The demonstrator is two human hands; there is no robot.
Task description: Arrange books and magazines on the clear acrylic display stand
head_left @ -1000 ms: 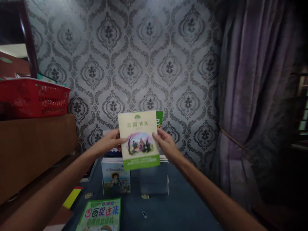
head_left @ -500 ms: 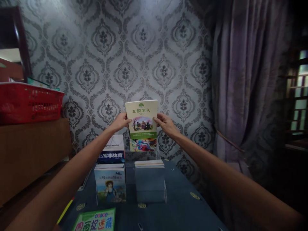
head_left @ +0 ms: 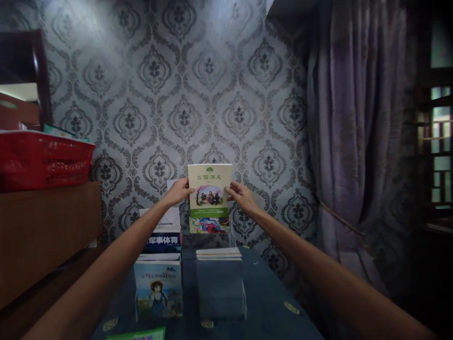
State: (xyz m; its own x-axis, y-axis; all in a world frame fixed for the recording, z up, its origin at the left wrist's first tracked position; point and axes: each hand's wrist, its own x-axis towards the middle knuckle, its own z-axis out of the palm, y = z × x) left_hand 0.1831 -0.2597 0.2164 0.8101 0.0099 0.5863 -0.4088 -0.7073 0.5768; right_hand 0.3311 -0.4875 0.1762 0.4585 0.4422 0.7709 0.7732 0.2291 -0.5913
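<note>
A cream book [head_left: 209, 193] with green lettering and a picture on its cover is held upright between my two hands, above the back of the table. My left hand [head_left: 179, 191] grips its left edge, thumb on the front cover. On the right edge my right hand [head_left: 241, 196] is closed the same way. The fingers behind the cover are hidden. Part of a colourful cover [head_left: 209, 225] shows at its lower end; I cannot tell whether it is the same book. Below stands a clear holder [head_left: 244, 297] with several books [head_left: 219, 283] in it.
To the left, a book with a girl on its cover [head_left: 159, 289] stands before a dark blue book [head_left: 163, 241]. A green book [head_left: 138, 335] lies at the table's [head_left: 269, 302] front. A red basket [head_left: 67, 163] rests on a brown cabinet [head_left: 49, 231]. A curtain [head_left: 354, 118] hangs right.
The view has tilted up, so the table and wall sit lower in it. My hands still hold the cream book, slightly lower against the wall's pattern. The green book has mostly left the view.
</note>
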